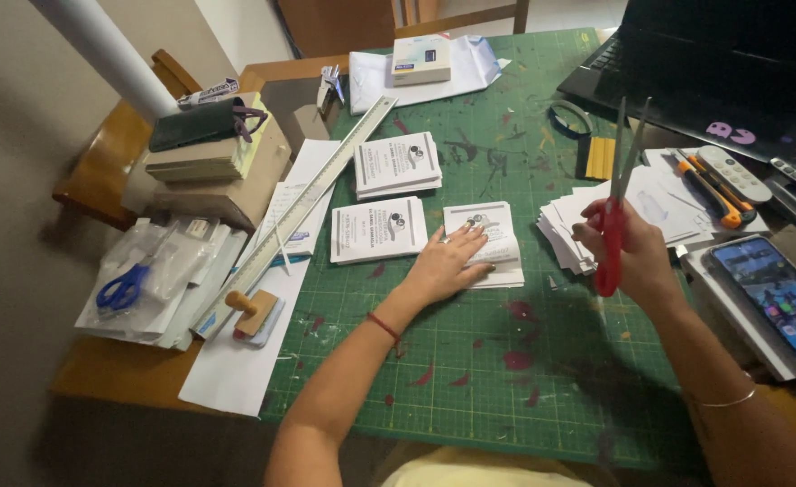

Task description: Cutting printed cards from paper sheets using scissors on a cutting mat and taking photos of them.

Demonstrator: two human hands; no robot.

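I see blue-handled scissors (123, 289) idle far left, metal ruler (303, 203) slanting beside card stacks. Left hand (448, 261) lies flat, fingers spread, on printed card stack (488, 243), green cutting mat (506, 361) beneath. Right hand (637, 257) clamped round red-handled scissors (616, 198), blades up, apart. Phone (777, 298) far right.

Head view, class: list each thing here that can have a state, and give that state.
Red scissors: open, held upright by right hand.
Left hand: flat on card stack.
Blue scissors: closed, lying flat.
Phone: screen lit.
Laptop: open, screen dark.
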